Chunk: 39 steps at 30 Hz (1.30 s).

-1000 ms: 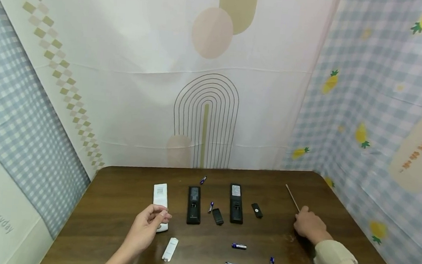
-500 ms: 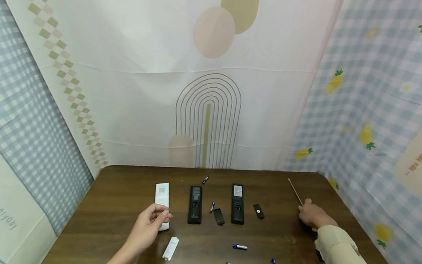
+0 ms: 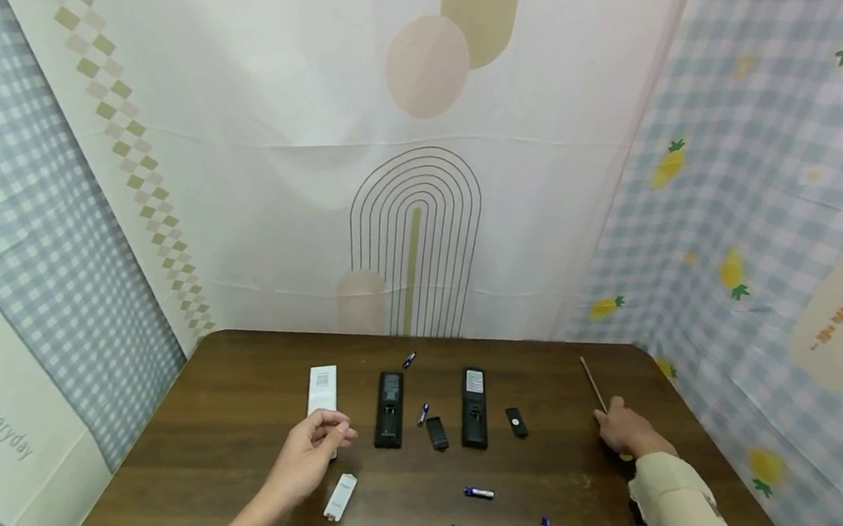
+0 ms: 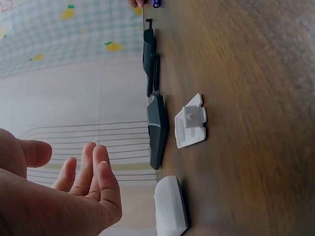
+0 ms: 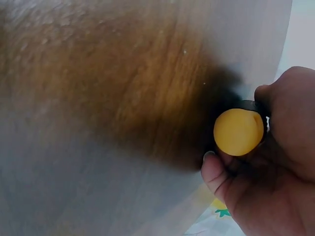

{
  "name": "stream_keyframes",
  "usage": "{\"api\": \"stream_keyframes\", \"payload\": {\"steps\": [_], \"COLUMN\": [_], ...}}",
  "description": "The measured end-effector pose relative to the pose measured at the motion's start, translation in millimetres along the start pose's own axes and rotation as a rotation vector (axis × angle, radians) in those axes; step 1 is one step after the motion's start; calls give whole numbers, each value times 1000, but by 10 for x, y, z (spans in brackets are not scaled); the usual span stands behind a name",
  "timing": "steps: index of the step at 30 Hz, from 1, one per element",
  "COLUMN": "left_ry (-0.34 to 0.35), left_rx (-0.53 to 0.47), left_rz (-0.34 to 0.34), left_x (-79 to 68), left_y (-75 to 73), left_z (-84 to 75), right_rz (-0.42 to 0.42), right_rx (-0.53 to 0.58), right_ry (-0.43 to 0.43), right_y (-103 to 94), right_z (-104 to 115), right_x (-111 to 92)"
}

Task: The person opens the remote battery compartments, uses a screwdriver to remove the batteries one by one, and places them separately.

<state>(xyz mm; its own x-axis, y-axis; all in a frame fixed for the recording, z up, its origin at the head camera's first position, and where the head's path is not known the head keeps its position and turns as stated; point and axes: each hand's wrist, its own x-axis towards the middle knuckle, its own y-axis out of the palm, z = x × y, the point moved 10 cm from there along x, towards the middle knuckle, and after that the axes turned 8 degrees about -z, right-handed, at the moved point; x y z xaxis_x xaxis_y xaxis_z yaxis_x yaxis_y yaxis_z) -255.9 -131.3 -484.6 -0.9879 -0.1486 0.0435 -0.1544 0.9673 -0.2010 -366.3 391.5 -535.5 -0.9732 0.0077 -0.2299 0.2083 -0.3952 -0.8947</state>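
My right hand (image 3: 628, 431) grips a screwdriver (image 3: 593, 383) at the table's right side, its thin shaft pointing away from me. In the right wrist view the fingers wrap the handle, whose round yellow end (image 5: 238, 132) faces the camera. My left hand (image 3: 302, 461) hovers over the near end of a white remote control (image 3: 322, 388), partly hiding it. Its fingers are loosely bent, with nothing between them in the left wrist view. A white battery cover (image 3: 340, 496) lies just to the right of the left wrist, its inner side (image 4: 191, 123) showing a raised block.
Two black remote controls (image 3: 389, 411) lie back-up mid-table, with loose black battery covers (image 3: 437, 433) beside them. Several blue-and-silver batteries (image 3: 479, 493) are scattered at the front and back. Patterned curtains (image 3: 276, 200) stand behind and beside the brown table (image 3: 228, 413).
My right hand has shifted slightly forward and right with the screwdriver, and its yellow handle end has come into view. My left hand has drifted a little right over the white remote.
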Motion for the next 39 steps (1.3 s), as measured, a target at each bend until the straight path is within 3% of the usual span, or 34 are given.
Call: {"api": "stream_keyframes", "payload": {"steps": [6,8,11,14,17,21,24,28,33,39], "left_ry": [0,7,25,37,37,49,72,94,136,193], "left_rx": [11,12,14,24,39,15,-23,-25,218,527], "left_rz": [-27,-33,-40,-61,-78,-94,-115,-140,-115,37], "left_x": [17,22,22,26,22,5,1,25,82,190], "left_y": [-103,-127,-160,-207,-234,-221,-212,-190,-63,275], "left_z": [-17,-25,-45,-41,-10,-7,-58,-101,-122,-320], "right_rz": [45,36,-56,-209,-344,-460,-487,-448,-411,-447], "right_rx": [58,6,-93,-158,-143,-111,-94,-87,-78,-34], "right_ry": [-7,21,44,6,-69,-195,-289,-360,-403,-441], "right_y": [-29,-81,-194,-283,-290,-179,-36,154,270,262], "right_z": [67,71,72,178,441,982,1386,1747,1993,2329], "right_x": [118,117,78,1,-150,-437,-619,-713,-665,-614]}}
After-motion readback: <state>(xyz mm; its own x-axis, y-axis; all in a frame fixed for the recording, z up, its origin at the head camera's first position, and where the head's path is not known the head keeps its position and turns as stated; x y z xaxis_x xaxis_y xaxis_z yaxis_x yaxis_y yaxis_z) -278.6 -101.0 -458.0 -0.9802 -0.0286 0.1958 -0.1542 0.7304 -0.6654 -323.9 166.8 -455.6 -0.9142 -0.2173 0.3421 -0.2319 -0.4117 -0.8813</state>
